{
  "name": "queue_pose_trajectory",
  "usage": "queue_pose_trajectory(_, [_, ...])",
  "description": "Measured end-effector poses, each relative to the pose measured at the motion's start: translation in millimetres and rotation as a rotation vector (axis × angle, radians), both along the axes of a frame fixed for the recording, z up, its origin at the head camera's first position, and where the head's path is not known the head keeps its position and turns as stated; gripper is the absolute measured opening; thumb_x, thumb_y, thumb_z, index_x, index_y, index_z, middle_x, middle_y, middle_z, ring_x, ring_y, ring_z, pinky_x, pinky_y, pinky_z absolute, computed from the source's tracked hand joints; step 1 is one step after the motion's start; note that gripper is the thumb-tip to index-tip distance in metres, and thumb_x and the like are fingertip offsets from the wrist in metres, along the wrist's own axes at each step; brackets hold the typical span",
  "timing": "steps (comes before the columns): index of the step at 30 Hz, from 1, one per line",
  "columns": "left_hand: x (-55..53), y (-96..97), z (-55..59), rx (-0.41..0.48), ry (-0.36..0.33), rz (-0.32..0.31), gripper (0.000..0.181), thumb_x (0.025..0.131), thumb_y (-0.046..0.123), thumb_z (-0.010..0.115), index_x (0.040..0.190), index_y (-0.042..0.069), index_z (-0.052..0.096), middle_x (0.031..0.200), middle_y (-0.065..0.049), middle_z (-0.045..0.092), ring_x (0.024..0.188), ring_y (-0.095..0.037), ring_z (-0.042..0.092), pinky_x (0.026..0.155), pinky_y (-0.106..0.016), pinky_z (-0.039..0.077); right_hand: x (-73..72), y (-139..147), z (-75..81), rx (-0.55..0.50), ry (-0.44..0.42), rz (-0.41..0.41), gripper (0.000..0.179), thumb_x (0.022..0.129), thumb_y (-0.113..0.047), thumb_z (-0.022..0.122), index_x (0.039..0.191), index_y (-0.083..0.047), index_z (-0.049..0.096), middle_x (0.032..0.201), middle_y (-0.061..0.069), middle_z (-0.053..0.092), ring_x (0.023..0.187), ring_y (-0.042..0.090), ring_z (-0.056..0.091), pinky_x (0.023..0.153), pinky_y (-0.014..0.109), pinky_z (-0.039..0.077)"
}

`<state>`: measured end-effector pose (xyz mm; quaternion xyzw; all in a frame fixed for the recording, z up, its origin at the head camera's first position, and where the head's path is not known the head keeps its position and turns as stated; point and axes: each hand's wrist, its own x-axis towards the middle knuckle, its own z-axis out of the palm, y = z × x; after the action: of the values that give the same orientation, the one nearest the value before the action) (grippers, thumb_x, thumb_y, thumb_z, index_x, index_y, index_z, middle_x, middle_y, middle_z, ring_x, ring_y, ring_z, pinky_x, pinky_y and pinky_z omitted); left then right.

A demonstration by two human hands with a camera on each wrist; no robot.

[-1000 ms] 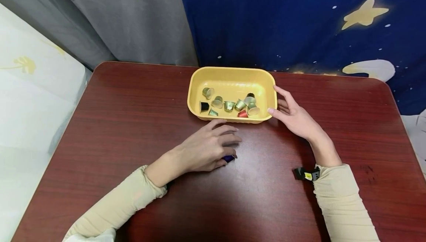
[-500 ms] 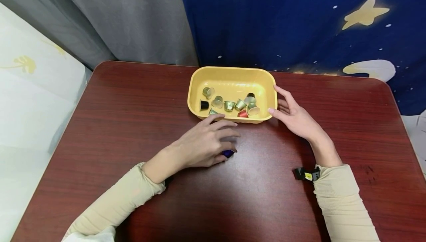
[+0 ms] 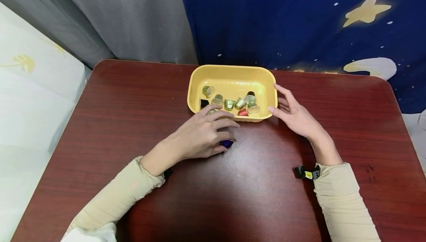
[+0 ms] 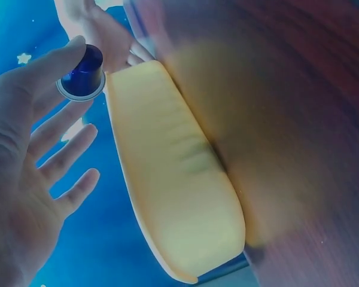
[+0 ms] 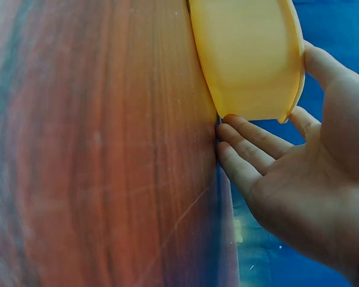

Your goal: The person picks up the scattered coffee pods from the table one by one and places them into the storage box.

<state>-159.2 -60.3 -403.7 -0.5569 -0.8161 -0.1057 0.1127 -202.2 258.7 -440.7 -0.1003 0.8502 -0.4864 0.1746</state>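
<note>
My left hand (image 3: pixel 203 133) pinches a dark blue coffee capsule (image 4: pixel 85 75) between thumb and forefinger, its other fingers spread. In the head view the hand is at the front of a yellow bin (image 3: pixel 233 71), its far fingers overlapping the front rim. Only part of the blue capsule shows there, below the fingers. My right hand (image 3: pixel 294 118) rests against the bin's right end, thumb and forefinger at the rim. In the right wrist view its other fingers reach fairly straight along the bin's end wall, low by the table.
Inside the bin lie several green capsules (image 3: pixel 229 104), a red capsule (image 3: pixel 243 112) and dark ones, such as a black capsule (image 3: pixel 204 103) partly behind the left hand. The reddish-brown table (image 3: pixel 133 101) backs onto a blue curtain (image 3: pixel 266 20) and a grey curtain (image 3: pixel 133 16).
My left hand has moved away from me toward the bin with the blue capsule, its fingers now overlapping the front rim. The right hand stays at the bin's right end.
</note>
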Motion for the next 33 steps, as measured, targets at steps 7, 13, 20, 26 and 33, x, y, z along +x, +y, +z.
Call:
queue_pose_trajectory(7, [-8.0,-2.7,-1.4,0.05,0.018,0.001,0.031,0.078,0.038,0.083,0.101,0.019,0.078,0.127,-0.002,0.065,0.127,-0.026,0.052,0.114,-0.047,0.029,0.3,1,-0.6,0.007,-0.005,-0.004,0.076,0.098,-0.037,0.063,0.158,-0.038,0.016,0.15,0.017,0.043,0.139,0.026,0.041,0.112,0.047,0.033])
queue_pose_trajectory(13, [-15.0,-4.2,1.6,0.08,0.024,0.009,0.032,0.077,0.037,0.084,0.102,0.017,0.078,0.126,-0.002,0.065,0.127,-0.027,0.051,0.112,-0.047,0.03,-0.3,1,-0.4,0.01,0.006,-0.005,0.075,0.098,-0.036,0.063,0.158,-0.038,0.017,0.15,0.017,0.044,0.139,0.026,0.042,0.112,0.047,0.033])
queue_pose_trajectory(20, [-22.6,-6.4,7.9,0.098,0.035,0.03,0.029,0.081,0.036,0.081,0.102,0.016,0.078,0.126,-0.003,0.066,0.127,-0.026,0.052,0.114,-0.045,0.028,-0.7,0,-1.4,0.015,0.016,-0.003,0.074,0.099,-0.035,0.062,0.158,-0.038,0.018,0.15,0.017,0.043,0.139,0.026,0.042,0.112,0.047,0.033])
queue_pose_trajectory(26, [-29.3,-10.1,12.1,0.103,0.029,0.077,0.03,0.08,0.036,0.082,0.1,0.016,0.078,0.125,-0.003,0.066,0.126,-0.025,0.052,0.112,-0.047,0.031,-0.6,0,-1.5,0.009,0.013,-0.001,0.075,0.099,-0.035,0.062,0.158,-0.038,0.017,0.149,0.018,0.044,0.139,0.026,0.042,0.112,0.047,0.034])
queue_pose_trajectory(33, [-39.2,-13.9,11.6,0.133,0.011,0.104,0.031,0.079,0.036,0.083,0.101,0.015,0.078,0.125,0.0,0.067,0.125,-0.024,0.053,0.11,-0.044,0.032,1.3,-1,0.5,0.038,0.017,0.005,0.076,0.099,-0.037,0.061,0.158,-0.039,0.014,0.15,0.019,0.044,0.139,0.027,0.042,0.111,0.049,0.034])
